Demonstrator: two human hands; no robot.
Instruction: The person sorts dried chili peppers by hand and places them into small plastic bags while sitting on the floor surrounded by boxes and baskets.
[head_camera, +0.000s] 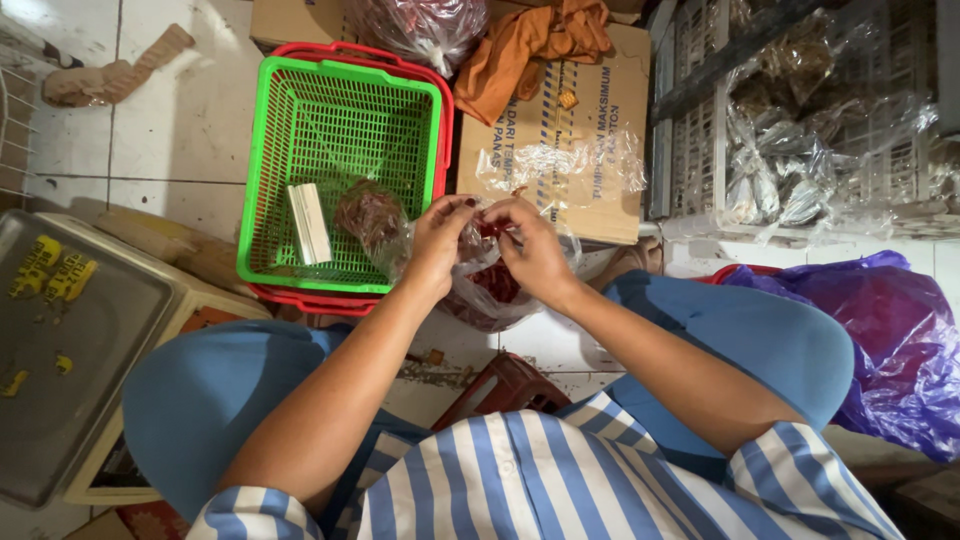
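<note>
My left hand (440, 238) and my right hand (532, 250) meet over a clear plastic bag of dark red dried chillies (487, 288). Both hands pinch the bag's top, fingertips close together. The bag hangs between my knees, just right of a green plastic basket (290, 120). Inside the basket lie another small clear bag of red chillies (368, 214) and a pale flat bundle (309, 222).
A red basket (445, 110) sits under the green one. Behind are a cardboard box (590, 150) with loose clear bags and an orange cloth (530, 45). A metal scale tray (80, 340) stands at left, a purple plastic bag (900, 340) at right, white crates (800, 150) behind.
</note>
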